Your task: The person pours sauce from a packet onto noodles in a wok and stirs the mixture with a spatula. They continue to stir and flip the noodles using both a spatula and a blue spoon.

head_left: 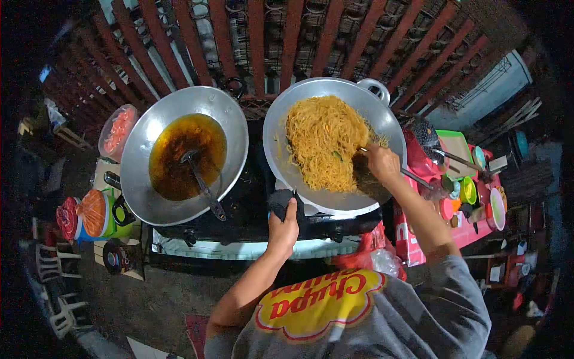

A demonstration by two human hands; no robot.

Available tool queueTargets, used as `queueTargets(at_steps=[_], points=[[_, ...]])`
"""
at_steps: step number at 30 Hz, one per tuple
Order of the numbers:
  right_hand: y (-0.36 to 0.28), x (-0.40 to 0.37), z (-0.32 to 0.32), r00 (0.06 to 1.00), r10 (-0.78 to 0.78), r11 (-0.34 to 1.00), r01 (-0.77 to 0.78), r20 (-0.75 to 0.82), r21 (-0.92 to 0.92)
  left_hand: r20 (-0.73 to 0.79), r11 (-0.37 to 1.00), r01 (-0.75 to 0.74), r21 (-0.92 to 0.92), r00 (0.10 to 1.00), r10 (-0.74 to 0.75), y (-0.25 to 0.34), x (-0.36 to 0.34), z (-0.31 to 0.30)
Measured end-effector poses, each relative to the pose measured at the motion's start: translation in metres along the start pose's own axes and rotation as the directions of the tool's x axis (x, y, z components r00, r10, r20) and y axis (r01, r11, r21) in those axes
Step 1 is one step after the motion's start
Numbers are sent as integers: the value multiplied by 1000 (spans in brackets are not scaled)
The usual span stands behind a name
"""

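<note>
A large metal wok (382,128) holds a heap of yellow noodles (329,137) with a few green bits in it. My right hand (382,164) is closed round the handle of a utensil at the right side of the noodles; its far end is hidden in them. At the wok's near left edge, my left hand (284,227) grips a dark cloth (280,202) against the rim. Left of it, a second wok (137,149) contains brown oil (179,131), with a slotted ladle (205,188) resting in it.
Both woks stand on a black stove (251,215). A pink-covered table (412,236) with bowls and a strainer (424,134) is at right. At left are a tub of pink pieces (119,128) and an orange bag (94,212). Wooden slats (257,48) rise behind.
</note>
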State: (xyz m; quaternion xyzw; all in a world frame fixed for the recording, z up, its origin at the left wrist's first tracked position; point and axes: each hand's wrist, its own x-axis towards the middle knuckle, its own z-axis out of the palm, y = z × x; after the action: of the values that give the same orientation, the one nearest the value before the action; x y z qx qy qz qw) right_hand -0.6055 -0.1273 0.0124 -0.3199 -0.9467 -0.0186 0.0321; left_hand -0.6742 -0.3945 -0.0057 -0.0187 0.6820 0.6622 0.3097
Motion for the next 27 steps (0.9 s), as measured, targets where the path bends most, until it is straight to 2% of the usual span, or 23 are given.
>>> queueTargets(at_steps=[1, 2, 5, 6, 10, 15, 16, 18, 22, 25, 27], points=[[-6, -1, -1, 995, 9, 995, 0, -98, 99, -5, 1000, -3, -2, 1000, 3, 0, 0, 0], [-7, -2, -8, 992, 11, 989, 8, -129, 147, 2, 1000, 2, -15, 1000, -2, 0, 0, 0], [-1, -11, -29, 991, -25, 979, 51, -135, 197, 6, 999, 20, -41, 1000, -20, -2, 1, 1], [0, -14, -39, 997, -13, 987, 24, -70, 156, 1, 998, 32, -53, 1000, -32, -2, 1, 1], [0, -24, -61, 995, -26, 999, 30, -94, 43, 10, 999, 18, -33, 1000, -18, 3, 0, 1], [0, -33, -89, 985, -81, 996, 87, -151, 32, -12, 995, 92, -26, 996, -92, 14, -5, 1], [-2, -35, -102, 985, -76, 997, 74, -152, -15, -12, 995, 97, -33, 995, -97, 13, -4, 1], [-7, -36, -123, 988, -70, 995, 58, -138, -86, 12, 999, 29, -25, 1000, -29, 10, -2, -1], [-5, -32, -135, 961, -165, 983, 140, -221, -122, 11, 999, 31, -40, 999, -30, 7, 3, -1], [-6, -28, -143, 961, -209, 962, 168, -182, -217, -8, 1000, 16, 7, 1000, -16, 4, 2, -4], [-12, -28, -155, 963, -200, 956, 151, -178, -252, 63, 998, 23, -64, 998, -19, -3, 6, -5]])
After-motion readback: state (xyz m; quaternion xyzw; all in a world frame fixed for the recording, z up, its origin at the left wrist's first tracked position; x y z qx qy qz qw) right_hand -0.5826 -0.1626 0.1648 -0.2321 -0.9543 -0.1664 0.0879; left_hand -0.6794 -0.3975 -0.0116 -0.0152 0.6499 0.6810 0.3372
